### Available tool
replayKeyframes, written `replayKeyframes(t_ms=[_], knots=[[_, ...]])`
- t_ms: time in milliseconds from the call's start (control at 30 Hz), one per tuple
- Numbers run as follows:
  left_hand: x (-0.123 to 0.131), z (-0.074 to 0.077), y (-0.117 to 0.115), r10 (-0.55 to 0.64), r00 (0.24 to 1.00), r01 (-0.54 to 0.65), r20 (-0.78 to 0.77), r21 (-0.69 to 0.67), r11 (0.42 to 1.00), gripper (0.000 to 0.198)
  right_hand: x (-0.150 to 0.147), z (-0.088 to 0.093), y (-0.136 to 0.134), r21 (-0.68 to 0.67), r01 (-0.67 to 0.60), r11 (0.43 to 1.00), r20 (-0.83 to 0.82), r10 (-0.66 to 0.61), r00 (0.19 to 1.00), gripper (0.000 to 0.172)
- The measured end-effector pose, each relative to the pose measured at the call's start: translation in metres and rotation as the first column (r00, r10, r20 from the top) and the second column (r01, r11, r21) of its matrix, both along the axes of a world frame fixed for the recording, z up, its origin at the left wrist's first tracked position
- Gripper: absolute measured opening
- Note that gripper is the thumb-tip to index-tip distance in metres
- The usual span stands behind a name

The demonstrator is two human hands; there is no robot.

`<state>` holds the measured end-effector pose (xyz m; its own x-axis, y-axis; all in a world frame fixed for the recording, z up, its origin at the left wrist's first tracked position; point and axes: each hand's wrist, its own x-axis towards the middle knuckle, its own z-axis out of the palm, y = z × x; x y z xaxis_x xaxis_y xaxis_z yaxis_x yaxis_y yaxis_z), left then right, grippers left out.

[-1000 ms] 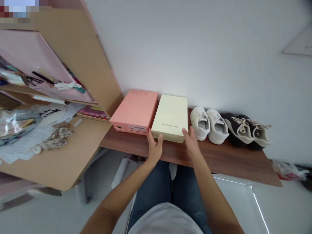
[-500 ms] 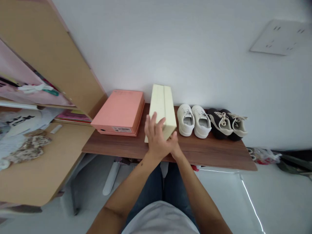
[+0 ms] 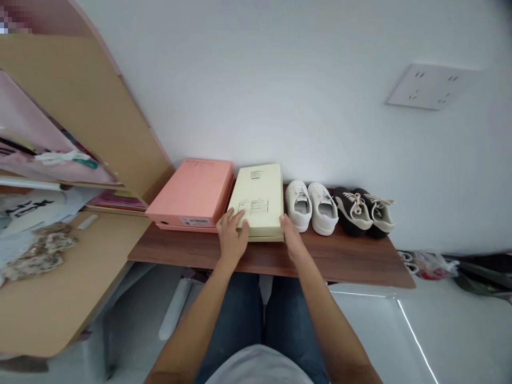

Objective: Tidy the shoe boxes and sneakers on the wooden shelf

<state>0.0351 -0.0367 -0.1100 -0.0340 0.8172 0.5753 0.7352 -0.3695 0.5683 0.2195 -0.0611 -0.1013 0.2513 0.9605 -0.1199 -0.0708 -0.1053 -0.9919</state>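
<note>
A pale yellow shoe box (image 3: pixel 259 198) lies flat on the dark wooden shelf (image 3: pixel 344 256), its printed-label side facing up. My left hand (image 3: pixel 232 234) rests on its near left corner, fingers laid over the top. My right hand (image 3: pixel 291 238) presses against its near right corner. A pink shoe box (image 3: pixel 192 192) sits directly to its left, touching or nearly touching it. A pair of white sneakers (image 3: pixel 312 205) stands just right of the yellow box, and a pair of dark sneakers (image 3: pixel 364 210) beside those.
A light wooden desk (image 3: pixel 52 288) with papers and a patterned cloth (image 3: pixel 36 253) fills the left. A slanted bookcase panel (image 3: pixel 100 112) rises above it. A white wall with a socket plate (image 3: pixel 430 85) is behind the shelf. Bags (image 3: pixel 432 264) lie on the floor at right.
The yellow box went from lying logo side up, to standing on its side, to lying flat with its label side up. Both hands turned it and now hold its near corners.
</note>
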Motion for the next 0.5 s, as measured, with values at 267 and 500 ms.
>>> replayKeyframes(t_ms=[267,500], knots=[[0.012,-0.005,0.021,-0.009,0.998,0.012,-0.062,0.056,0.998,0.032,0.009,-0.012,-0.009,-0.003,-0.095,0.995,-0.003,0.095,0.995,0.067],[0.050,0.018,-0.014,0.088,0.996,-0.087,-0.016,0.048,0.995,0.054,0.060,-0.003,-0.035,0.190,0.085,0.978,0.267,-0.135,0.954,0.046]])
